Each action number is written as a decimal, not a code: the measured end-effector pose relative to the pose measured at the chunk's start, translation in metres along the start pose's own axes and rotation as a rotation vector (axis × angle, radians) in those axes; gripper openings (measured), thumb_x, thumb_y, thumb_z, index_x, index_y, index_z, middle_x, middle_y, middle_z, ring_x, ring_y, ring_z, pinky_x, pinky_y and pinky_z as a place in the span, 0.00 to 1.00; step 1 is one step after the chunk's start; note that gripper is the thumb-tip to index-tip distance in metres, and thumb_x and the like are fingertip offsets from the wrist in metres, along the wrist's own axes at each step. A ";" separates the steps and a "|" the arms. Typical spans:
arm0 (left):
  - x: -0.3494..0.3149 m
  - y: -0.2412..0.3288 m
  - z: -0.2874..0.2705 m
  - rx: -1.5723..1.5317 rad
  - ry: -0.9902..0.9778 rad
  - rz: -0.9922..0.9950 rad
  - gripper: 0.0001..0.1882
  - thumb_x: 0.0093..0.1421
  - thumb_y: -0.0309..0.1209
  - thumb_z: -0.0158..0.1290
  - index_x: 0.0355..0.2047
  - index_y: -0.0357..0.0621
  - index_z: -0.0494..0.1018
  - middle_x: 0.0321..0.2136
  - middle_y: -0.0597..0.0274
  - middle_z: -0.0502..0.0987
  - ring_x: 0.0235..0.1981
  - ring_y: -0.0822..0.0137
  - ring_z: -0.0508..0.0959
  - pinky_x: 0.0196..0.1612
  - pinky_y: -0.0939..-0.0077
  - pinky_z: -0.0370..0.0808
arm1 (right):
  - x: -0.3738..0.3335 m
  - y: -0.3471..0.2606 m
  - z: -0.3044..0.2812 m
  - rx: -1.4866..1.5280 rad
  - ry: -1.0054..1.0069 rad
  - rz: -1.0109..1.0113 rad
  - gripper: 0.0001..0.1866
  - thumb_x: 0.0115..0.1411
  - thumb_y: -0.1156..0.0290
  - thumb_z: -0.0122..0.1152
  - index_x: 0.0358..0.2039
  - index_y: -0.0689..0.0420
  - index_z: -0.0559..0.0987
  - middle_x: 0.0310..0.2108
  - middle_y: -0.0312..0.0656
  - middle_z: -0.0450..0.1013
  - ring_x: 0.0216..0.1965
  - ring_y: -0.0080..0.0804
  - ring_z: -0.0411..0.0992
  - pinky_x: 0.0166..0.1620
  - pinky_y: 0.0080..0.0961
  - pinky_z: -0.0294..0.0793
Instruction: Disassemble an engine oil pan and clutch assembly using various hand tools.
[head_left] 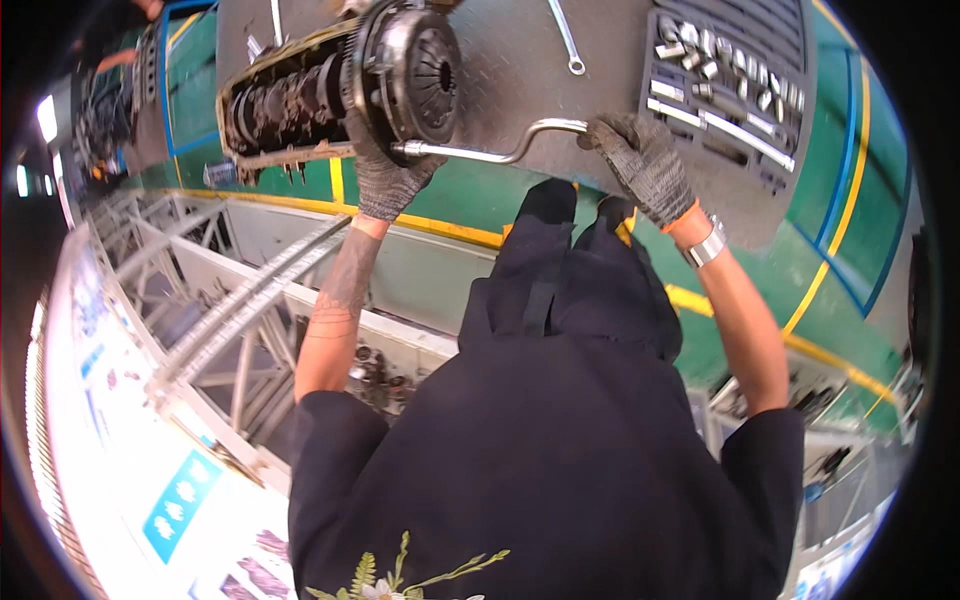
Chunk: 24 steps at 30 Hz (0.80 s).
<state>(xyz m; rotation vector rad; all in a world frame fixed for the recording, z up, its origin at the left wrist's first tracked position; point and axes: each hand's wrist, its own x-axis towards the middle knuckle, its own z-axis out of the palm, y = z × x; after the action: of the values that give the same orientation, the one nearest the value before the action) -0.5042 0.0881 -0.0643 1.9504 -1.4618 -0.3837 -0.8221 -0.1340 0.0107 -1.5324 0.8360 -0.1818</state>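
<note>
A cranked chrome speed brace [490, 154] reaches from the clutch cover [425, 80] on the engine block [285, 110] across to my right hand. My right hand [640, 165], in a grey knit glove, is closed on the brace's far right end. My left hand [390, 188], gloved alike, is closed at the socket end, low beside the flywheel rim [362, 90]. Its fingers are partly hidden by the rim and the brace. The block lies with its crankshaft side showing, and the round clutch cover faces right.
A combination wrench [568, 45] lies on the dark metal bench [500, 75]. To the right stands a socket tray [720, 90] with several sockets and bars. Green floor with yellow lines [700, 303] surrounds the bench. A white metal frame [250, 270] stands behind at left.
</note>
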 end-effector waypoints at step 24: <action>0.003 0.232 0.148 0.324 -0.001 0.207 0.06 0.53 0.35 0.55 0.27 0.55 0.82 0.26 0.60 0.81 0.32 0.62 0.82 0.34 0.61 0.77 | -0.002 0.084 -0.096 -0.800 -0.355 -0.221 0.15 0.61 0.67 0.57 0.45 0.61 0.78 0.34 0.51 0.77 0.33 0.48 0.73 0.40 0.40 0.71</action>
<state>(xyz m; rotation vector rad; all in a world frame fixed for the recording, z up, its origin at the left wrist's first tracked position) -0.7613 0.0004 -0.0208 2.0140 -1.7962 -0.0569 -0.9115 -0.2029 -0.0496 -2.3199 0.4600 0.3003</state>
